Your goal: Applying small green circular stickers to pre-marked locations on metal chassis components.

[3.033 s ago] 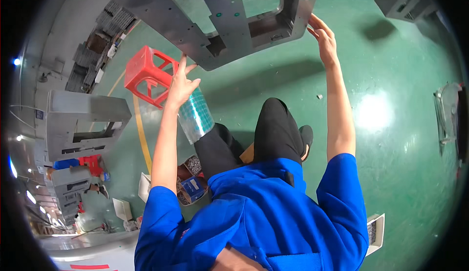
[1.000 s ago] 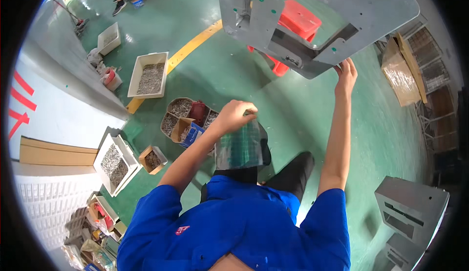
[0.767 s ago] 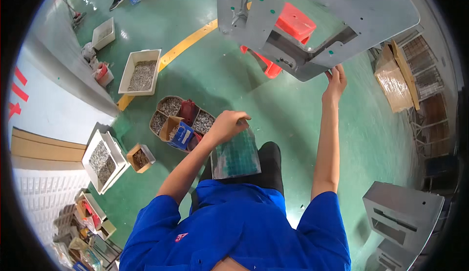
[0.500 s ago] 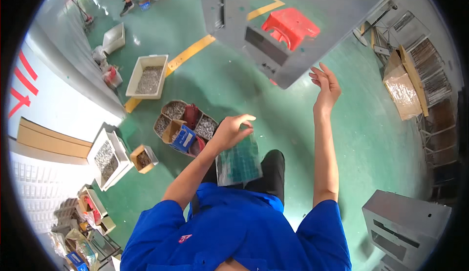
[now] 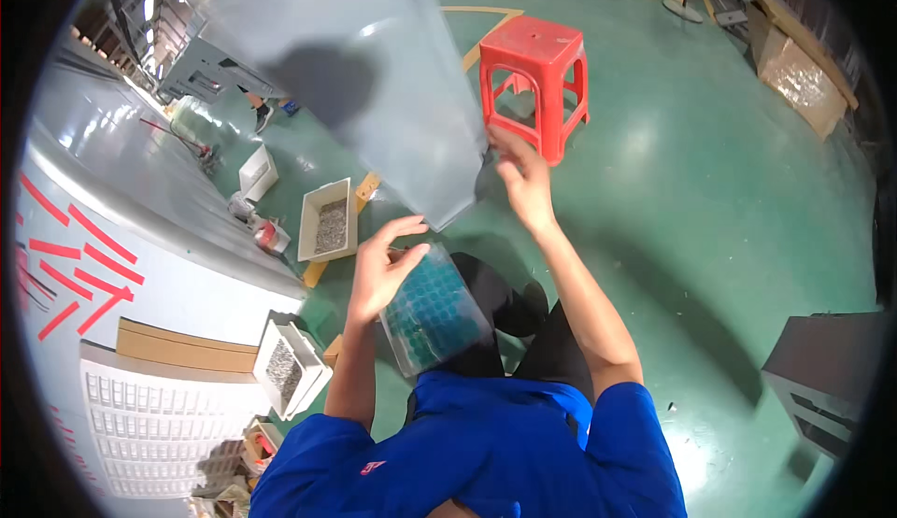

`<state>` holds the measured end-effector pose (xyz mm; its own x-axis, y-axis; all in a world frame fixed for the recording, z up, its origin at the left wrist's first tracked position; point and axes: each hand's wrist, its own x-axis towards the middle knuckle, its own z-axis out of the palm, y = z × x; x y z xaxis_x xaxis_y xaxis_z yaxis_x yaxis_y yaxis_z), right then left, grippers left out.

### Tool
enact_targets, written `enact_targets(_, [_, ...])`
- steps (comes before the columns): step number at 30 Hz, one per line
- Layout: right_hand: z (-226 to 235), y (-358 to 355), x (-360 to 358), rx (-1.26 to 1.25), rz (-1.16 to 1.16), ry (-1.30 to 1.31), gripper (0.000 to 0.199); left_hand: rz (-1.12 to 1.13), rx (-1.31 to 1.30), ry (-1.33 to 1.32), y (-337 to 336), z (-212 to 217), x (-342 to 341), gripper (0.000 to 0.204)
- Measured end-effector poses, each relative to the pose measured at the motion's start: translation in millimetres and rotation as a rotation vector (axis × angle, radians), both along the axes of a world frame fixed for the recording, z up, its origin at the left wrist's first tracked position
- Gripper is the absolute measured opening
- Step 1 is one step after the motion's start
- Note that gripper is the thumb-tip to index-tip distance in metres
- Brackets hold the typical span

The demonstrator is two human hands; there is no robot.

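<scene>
A large grey sheet-metal panel or housing (image 5: 374, 79) hangs tilted in front of me, its lower corner pointing toward my lap. At its right edge, my right hand (image 5: 523, 177) has its fingers stretched out against or very near the metal; contact is hard to make out. My left hand (image 5: 381, 270) is open, thumb and curved fingers apart, with the fingertips close to the lower corner. Beneath that hand, a clear plastic sheet or bag with teal round dots (image 5: 434, 308) lies over my lap, partly covered by the thumb.
A red plastic stool (image 5: 537, 74) stands just beyond my right hand. Cream bins of small metal parts (image 5: 329, 224) sit on the green floor at left, another white bin (image 5: 285, 368) nearer. A grey metal housing (image 5: 822, 378) is at right, a wrapped carton (image 5: 799, 74) far right.
The grey piece has turned and now shows a plain smooth face instead of the slotted one. My right hand has moved left to its edge, and my left hand has moved left. My view has shifted.
</scene>
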<state>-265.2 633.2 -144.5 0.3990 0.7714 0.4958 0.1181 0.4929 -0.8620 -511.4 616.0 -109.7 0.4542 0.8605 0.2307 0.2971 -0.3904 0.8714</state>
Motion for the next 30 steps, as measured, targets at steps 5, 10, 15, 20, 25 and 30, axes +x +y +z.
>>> enact_targets(5, [3.0,-46.3,-27.7,0.023,0.142,0.075,0.039,0.198,-0.060,0.124,-5.1,1.5,-36.0,0.016])
enact_targets(10, [5.9,-68.6,-41.2,0.063,0.258,0.033,0.028,0.299,-0.005,0.156,-9.1,7.6,-45.3,0.026])
enact_targets(15, [8.6,-84.0,-57.1,0.135,0.334,0.059,0.021,0.169,-0.012,0.095,-6.5,13.7,-46.7,0.035])
enact_targets(20, [3.5,-88.4,-76.2,0.213,0.203,0.008,0.023,0.079,-0.084,0.050,0.4,17.7,-38.0,0.045])
enact_targets(25, [2.6,-94.4,-77.6,0.279,0.076,-0.101,0.022,0.047,-0.095,0.151,22.7,-1.3,-39.8,0.038])
enact_targets(30, [15.0,-96.9,-83.6,0.353,0.018,-0.125,0.021,0.067,-0.027,0.161,23.2,-5.4,-34.0,0.029])
